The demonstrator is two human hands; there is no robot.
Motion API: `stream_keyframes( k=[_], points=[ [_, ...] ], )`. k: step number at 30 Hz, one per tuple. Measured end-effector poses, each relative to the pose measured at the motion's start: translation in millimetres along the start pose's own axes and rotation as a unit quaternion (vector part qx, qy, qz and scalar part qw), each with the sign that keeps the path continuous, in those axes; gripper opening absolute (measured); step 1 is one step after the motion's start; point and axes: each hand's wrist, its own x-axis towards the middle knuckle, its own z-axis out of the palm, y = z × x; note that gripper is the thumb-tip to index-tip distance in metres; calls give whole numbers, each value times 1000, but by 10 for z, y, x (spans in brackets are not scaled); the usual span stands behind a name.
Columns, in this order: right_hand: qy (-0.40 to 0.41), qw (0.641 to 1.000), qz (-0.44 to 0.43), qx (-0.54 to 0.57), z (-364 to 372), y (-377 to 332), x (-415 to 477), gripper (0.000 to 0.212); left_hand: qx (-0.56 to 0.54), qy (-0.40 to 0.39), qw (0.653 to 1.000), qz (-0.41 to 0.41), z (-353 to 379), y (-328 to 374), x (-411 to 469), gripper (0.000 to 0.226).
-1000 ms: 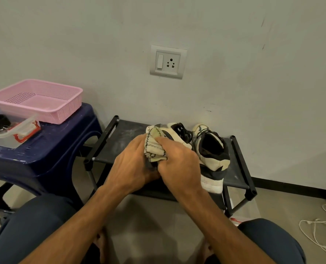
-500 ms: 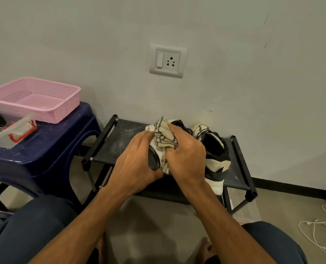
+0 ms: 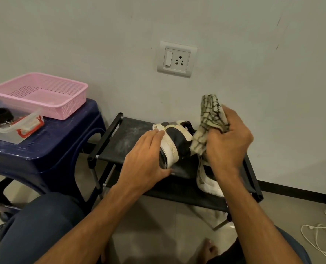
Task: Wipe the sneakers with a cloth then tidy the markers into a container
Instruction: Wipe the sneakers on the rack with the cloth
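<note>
Head view: left grip (image 3: 145, 159) clasps the near sneaker (image 3: 175, 141) at heel and sole, tilted over the shoe rack (image 3: 131, 134). Right grip (image 3: 228, 141) clenches the bunched cloth (image 3: 209, 119) beside it, above the second sneaker (image 3: 207, 181). Assessment: sneaker light and firm-soled, best held at the heel; cloth soft and limp.

soft, even indoor light from above; moderately bright, no glare. the socket plate (image 3: 177, 59) throws a thin shadow along its lower edge, and diffuse shadows lie under the blue stool (image 3: 44, 149) and the shoe rack (image 3: 127, 134). the sneaker (image 3: 174, 141) and the cloth (image 3: 210, 115) at centre are in focus, fine detail slightly soft. wide-angle distortion stretches the forearms (image 3: 86, 231) toward the lower edge.
</note>
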Motion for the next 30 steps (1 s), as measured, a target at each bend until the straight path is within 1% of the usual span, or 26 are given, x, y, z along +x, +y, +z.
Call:
stream_keyframes(
  k=[2, 3, 5, 6, 8, 10, 11, 13, 15, 17, 19, 21, 24, 27, 30],
  points=[
    [15, 998, -55, -14, -35, 8, 13, 39, 10, 0, 1000, 6, 3, 3, -4, 103],
    [10, 997, -76, -27, -36, 30, 9, 38, 14, 0, 1000, 8, 8, 10, -5, 104],
    [-27, 991, -116, -65, -8, 68, -33, 41, 20, -4, 1000, 11, 16, 29, -6, 105],
    [-61, 985, -134, -92, 22, 84, -72, 45, 23, -7, 1000, 14, 23, 36, -4, 105],
    [-153, 961, -157, -167, 125, 67, -207, 52, 24, -5, 999, 28, 36, 52, 2, 100],
    [-213, 927, -184, -246, 208, 10, -415, 47, 5, 11, 999, 44, 28, 63, 3, 90],
    [-221, 915, -202, -271, 229, 10, -500, 44, -3, 17, 999, 49, 17, 62, 3, 85],
    [-206, 908, -226, -288, 245, 9, -505, 40, 3, 12, 998, 62, 17, 32, 2, 84],
    [-219, 902, -205, -310, 267, 41, -358, 33, 27, -10, 997, 76, 30, 22, -19, 88],
    [-254, 898, -147, -327, 308, 106, -181, 30, 58, -29, 994, 92, 53, 50, -28, 89],
    [-270, 896, -113, -335, 325, 105, -136, 23, 70, -42, 991, 106, 78, 70, -9, 87],
    [-273, 893, -116, -337, 296, 36, -214, 18, 55, -33, 993, 98, 79, 56, 16, 81],
    [-269, 895, -125, -332, 198, -54, -308, 19, 40, -22, 995, 85, 60, 40, 23, 84],
    [-255, 907, -113, -317, 234, 44, -214, 21, 31, -11, 996, 81, 81, 61, 27, 84],
    [-225, 927, -119, -276, 317, 91, -235, 28, -2, 8, 998, 55, 69, 73, 38, 79]
  ],
)
